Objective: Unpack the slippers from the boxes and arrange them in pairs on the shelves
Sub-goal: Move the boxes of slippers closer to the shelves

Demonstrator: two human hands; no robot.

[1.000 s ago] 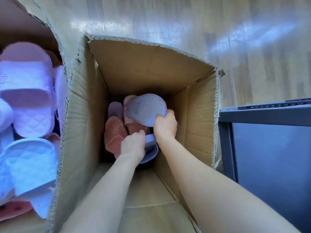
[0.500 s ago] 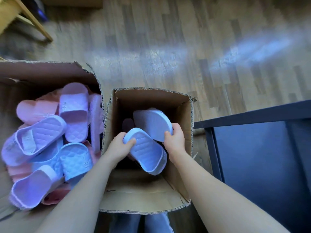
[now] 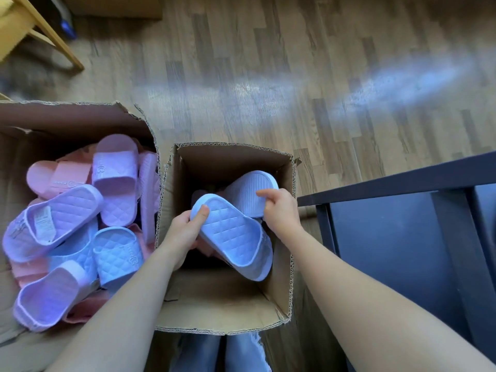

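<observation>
1. White printed label [image 3: 44,224] stuck on the footbed of the lilac slipper [image 3: 69,208] in the left cardboard box [image 3: 80,116]; rows of fine print, too small to read;
2. Raised logo [image 3: 99,169] on the strap of the purple slipper [image 3: 115,189] just behind; not legible;
3. Similar raised marks on the straps of the pink slipper [image 3: 67,178] and the pale blue slipper [image 3: 118,253]; blurred;
4. No word, brand or number readable anywhere.

The wood-plank floor [image 3: 268,76] carries the small open box [image 3: 230,315] around your fingers [image 3: 264,194], a wider box [image 3: 67,114] just left of them, the dark shelf frame [image 3: 402,181] just right, and a wooden chair leg [image 3: 57,41] far beyond, leftward.
</observation>
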